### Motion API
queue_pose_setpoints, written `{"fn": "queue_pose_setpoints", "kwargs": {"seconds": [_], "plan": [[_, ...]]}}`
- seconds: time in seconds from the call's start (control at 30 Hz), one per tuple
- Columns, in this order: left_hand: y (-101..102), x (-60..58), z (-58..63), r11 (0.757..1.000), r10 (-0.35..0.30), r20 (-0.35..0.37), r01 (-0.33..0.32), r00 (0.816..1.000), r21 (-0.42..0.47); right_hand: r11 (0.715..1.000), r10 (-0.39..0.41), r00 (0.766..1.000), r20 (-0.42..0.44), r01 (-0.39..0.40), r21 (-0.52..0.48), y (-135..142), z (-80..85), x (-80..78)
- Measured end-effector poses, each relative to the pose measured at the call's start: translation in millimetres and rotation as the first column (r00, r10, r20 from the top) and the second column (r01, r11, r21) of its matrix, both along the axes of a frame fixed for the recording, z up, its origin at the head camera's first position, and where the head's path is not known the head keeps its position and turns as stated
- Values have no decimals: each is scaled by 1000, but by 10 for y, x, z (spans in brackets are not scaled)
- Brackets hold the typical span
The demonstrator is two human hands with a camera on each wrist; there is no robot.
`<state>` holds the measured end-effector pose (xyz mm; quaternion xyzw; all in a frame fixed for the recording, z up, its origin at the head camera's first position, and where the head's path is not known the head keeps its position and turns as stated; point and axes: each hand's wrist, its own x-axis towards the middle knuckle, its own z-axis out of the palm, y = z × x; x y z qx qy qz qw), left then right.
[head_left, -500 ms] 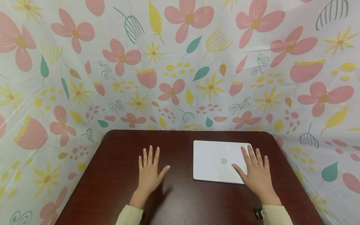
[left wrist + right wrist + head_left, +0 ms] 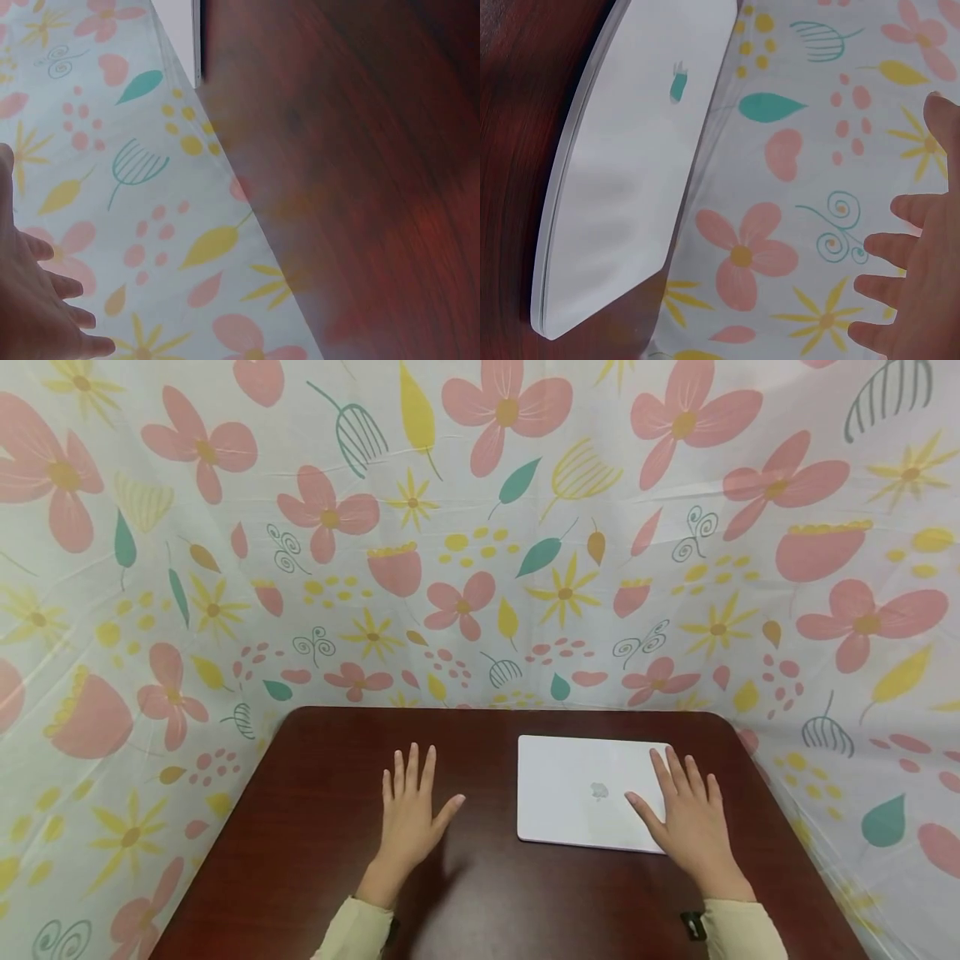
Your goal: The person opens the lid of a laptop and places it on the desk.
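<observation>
A closed silver laptop (image 2: 570, 789) with an apple logo on its lid lies on the dark wooden table, right of centre. Over its right end is my right hand (image 2: 693, 822), fingers straight and spread, overlapping the lid in the head view. The right wrist view shows that hand (image 2: 922, 292) raised above the laptop (image 2: 622, 172), with a gap between them. My left hand (image 2: 408, 822), also spread and holding nothing, hovers left of the laptop and casts a shadow on the table. In the left wrist view, its fingers (image 2: 71, 315) appear at the lower left, with a laptop corner (image 2: 187, 45) at the top.
The brown table (image 2: 315, 827) has rounded far corners. A white cloth (image 2: 480, 552) printed with flowers and leaves hangs behind it and along both sides. Dark straps with a small device (image 2: 693, 927) show at the wrists, by pale sleeves (image 2: 742, 931).
My left hand has shifted slightly to the right and a little forward. The right hand stays nearly in place, and the laptop lies as before; the whole head view has moved very slightly.
</observation>
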<state>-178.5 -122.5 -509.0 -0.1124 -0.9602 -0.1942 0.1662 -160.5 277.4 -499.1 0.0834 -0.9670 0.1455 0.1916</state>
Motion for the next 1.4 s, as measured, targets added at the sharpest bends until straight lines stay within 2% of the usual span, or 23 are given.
{"fn": "queue_pose_setpoints", "kwargs": {"seconds": [0.33, 0.6, 0.83, 1.27, 1.4], "plan": [[96, -53, 19, 1000, -19, -6, 19, 1000, -3, 1000, 2, 1000, 2, -2, -3, 137, -59, -63], [167, -93, 8, 999, -36, -22, 35, 999, -38, 1000, 17, 1000, 1, -17, -16, 224, -96, -102], [238, -114, 19, 997, -67, -67, 64, 996, -40, 999, 26, 1000, 5, -26, -23, 280, -93, -124], [335, -142, 44, 994, -101, -20, 100, 995, -33, 999, 28, 1000, -8, -28, -31, 346, -132, -163], [365, -154, 30, 994, -111, -42, 110, 993, -15, 999, 26, 1000, -1, -26, -39, 369, -153, -178]]}}
